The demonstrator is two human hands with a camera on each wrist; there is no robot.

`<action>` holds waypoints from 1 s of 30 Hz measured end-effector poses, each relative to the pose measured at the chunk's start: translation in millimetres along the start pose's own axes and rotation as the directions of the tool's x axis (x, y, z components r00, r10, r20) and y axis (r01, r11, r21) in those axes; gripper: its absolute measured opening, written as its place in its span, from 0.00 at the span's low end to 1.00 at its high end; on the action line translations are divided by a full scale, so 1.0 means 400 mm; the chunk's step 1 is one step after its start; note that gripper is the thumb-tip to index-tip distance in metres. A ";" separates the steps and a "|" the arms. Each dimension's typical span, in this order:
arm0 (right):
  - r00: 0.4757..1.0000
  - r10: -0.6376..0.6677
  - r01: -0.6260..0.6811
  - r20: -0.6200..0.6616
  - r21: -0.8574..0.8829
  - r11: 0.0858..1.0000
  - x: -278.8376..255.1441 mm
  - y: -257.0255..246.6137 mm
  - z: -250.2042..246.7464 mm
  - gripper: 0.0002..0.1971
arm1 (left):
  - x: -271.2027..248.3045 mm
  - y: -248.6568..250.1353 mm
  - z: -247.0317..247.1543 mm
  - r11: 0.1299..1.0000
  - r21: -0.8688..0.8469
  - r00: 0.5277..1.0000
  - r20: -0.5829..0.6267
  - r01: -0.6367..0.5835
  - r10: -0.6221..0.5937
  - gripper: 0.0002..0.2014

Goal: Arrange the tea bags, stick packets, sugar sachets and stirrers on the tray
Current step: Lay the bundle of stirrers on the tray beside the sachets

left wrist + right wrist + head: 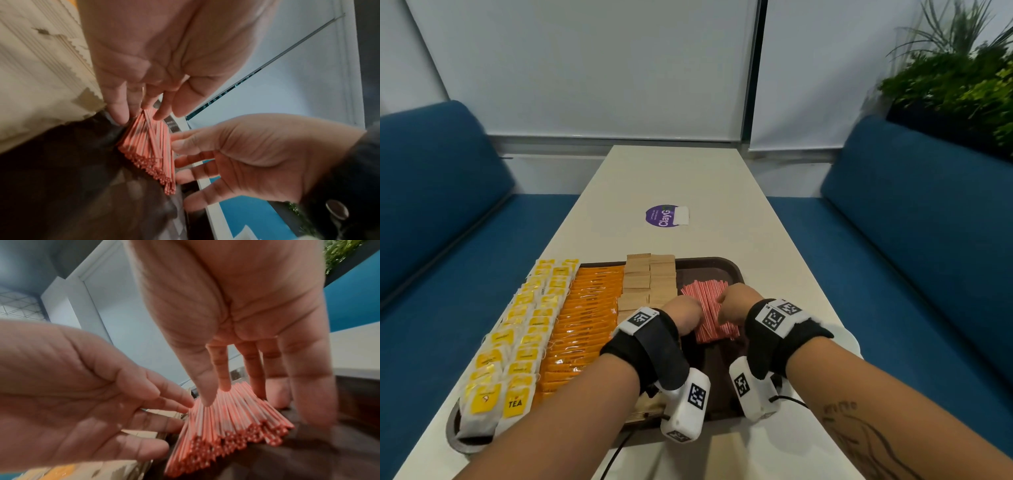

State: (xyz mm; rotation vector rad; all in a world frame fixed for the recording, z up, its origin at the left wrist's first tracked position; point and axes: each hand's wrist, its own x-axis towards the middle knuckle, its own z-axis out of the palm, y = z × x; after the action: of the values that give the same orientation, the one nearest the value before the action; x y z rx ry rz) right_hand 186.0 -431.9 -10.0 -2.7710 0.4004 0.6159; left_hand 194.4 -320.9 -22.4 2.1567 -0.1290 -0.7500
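Both hands squaring up stirrer pile on tray.

Left hand (686, 317) and right hand (736, 306) flanking red-white stirrers (711, 310), fingers straight, tips touching the pile's sides, nothing gripped. Stirrers lying flat in right part of brown tray (726, 270); tan sugar sachets (649, 284) just left of stirrers, orange stick packets (585, 318) further left, yellow tea bags (517, 342) at tray's left edge, spilling over it.
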 end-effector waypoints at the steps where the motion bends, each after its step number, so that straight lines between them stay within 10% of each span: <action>1: 1.000 -0.007 0.008 0.024 -0.042 0.999 0.000 -0.002 0.002 0.24 | -0.003 0.002 0.001 1.000 0.029 1.000 -0.001 -0.008 0.008 0.18; 16: 0.992 0.113 -0.117 -0.049 -0.075 0.990 0.056 -0.031 0.074 0.27 | 0.008 -0.002 0.008 0.963 0.229 0.989 -0.014 -0.143 0.150 0.16; 30: 0.992 -0.073 0.065 -0.102 -0.084 0.994 0.047 0.015 -0.034 0.17 | -0.051 0.013 -0.010 0.987 0.111 0.982 -0.137 -0.112 0.127 0.19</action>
State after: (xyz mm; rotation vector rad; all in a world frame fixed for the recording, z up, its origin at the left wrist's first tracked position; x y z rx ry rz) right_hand 205.4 -445.7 -7.8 -2.8889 0.3060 0.4818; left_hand 180.7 -314.6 -7.0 2.2702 -0.2241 -0.5267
